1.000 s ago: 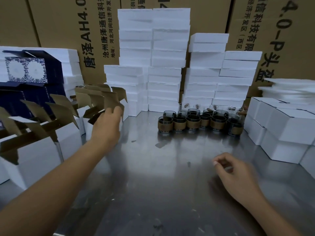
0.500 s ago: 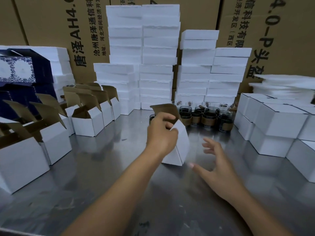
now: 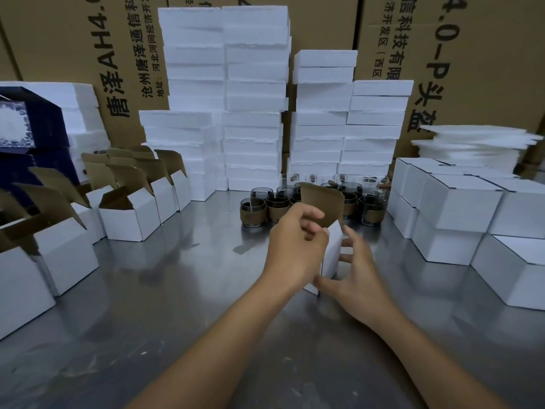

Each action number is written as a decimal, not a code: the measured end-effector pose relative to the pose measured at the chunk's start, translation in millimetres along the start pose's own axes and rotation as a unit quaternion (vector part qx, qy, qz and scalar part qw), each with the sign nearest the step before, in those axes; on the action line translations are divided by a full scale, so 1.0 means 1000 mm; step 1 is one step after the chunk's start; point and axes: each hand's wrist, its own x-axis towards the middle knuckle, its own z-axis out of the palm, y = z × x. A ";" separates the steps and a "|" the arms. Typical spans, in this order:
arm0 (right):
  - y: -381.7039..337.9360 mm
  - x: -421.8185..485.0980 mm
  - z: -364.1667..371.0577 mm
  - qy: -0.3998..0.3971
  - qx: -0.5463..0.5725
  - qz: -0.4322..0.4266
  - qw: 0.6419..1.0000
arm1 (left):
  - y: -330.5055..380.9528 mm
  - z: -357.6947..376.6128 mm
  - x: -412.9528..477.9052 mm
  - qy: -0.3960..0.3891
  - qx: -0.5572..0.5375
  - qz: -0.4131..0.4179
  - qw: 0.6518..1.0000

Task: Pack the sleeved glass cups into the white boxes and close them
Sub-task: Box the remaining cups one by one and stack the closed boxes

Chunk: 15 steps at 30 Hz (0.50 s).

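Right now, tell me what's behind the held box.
Behind the box stands a cluster of sleeved glass cups, with stacks of white foam behind them. The box's raised brown flap and the left hand cover the middle cups, so their number can't be told.

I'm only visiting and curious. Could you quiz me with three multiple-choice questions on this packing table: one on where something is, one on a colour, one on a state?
1. Where do the sleeved glass cups stand?
A. on the floor
B. on the table, behind the held box
C. on a wall shelf

2. What colour is the inside of the held box's flap?
A. blue
B. white
C. brown

3. The held box is:
A. open, flap up
B. taped shut
C. crushed flat

Answers: 1 B, they cluster in front of the foam stacks; 2 C, bare brown cardboard shows; 3 A, its flap stands raised.
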 end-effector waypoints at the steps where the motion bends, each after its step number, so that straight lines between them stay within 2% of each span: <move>1: 0.001 0.003 -0.001 0.006 -0.002 0.003 1.000 | -0.002 -0.003 -0.001 -0.001 0.002 0.013 1.000; 5: 0.007 0.012 -0.009 0.010 0.010 0.017 1.000 | -0.017 -0.022 0.002 0.009 0.025 0.033 0.999; 9: 0.012 0.017 -0.017 -0.010 0.014 0.021 1.000 | -0.043 -0.042 0.021 0.035 0.081 0.017 0.996; 12: 0.014 0.019 -0.020 -0.022 0.008 0.024 0.999 | -0.070 -0.050 0.041 0.063 0.117 -0.015 0.991; 15: 0.017 0.021 -0.021 -0.023 0.016 0.027 0.999 | -0.096 -0.055 0.066 0.083 0.124 -0.082 0.985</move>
